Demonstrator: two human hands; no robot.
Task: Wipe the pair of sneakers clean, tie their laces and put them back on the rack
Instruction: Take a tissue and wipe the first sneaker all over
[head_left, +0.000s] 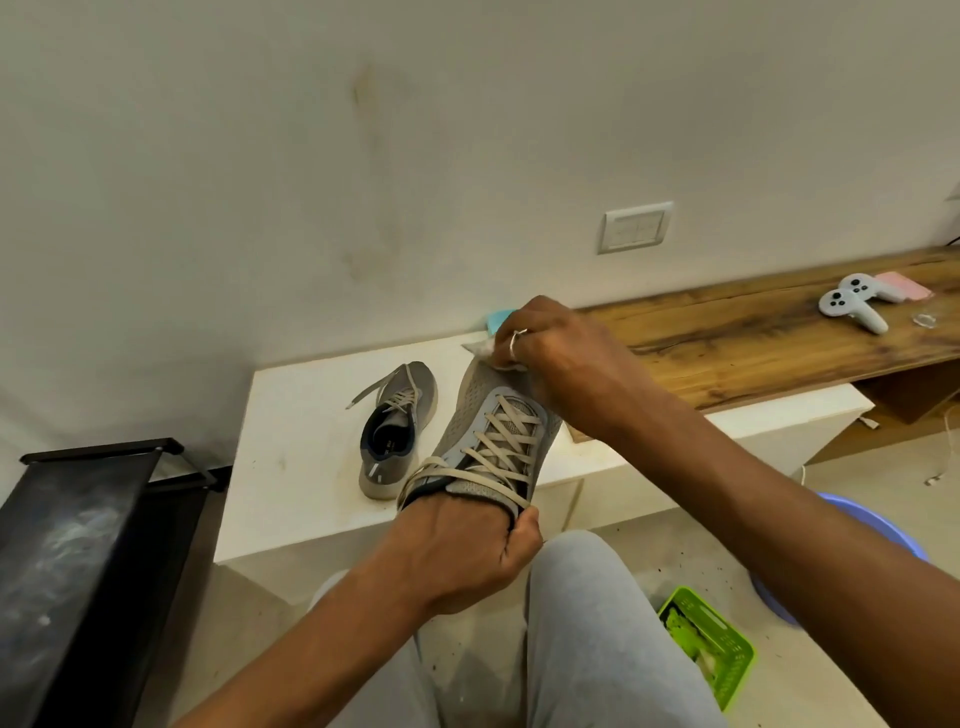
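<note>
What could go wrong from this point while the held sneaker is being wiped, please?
1. The held sneaker's loose laces drape over the left hand; they could snag or drag as the shoe is turned.
2. The right hand presses a white cloth at the toe, far from the left hand's grip at the collar, so the held sneaker might twist or slip.
3. The other sneaker sits with an untied lace trailing on the white ledge; a stray elbow could knock it off.

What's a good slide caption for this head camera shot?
Left hand steadies a grey sneaker while the right hand wipes its toe with a white cloth.
</note>
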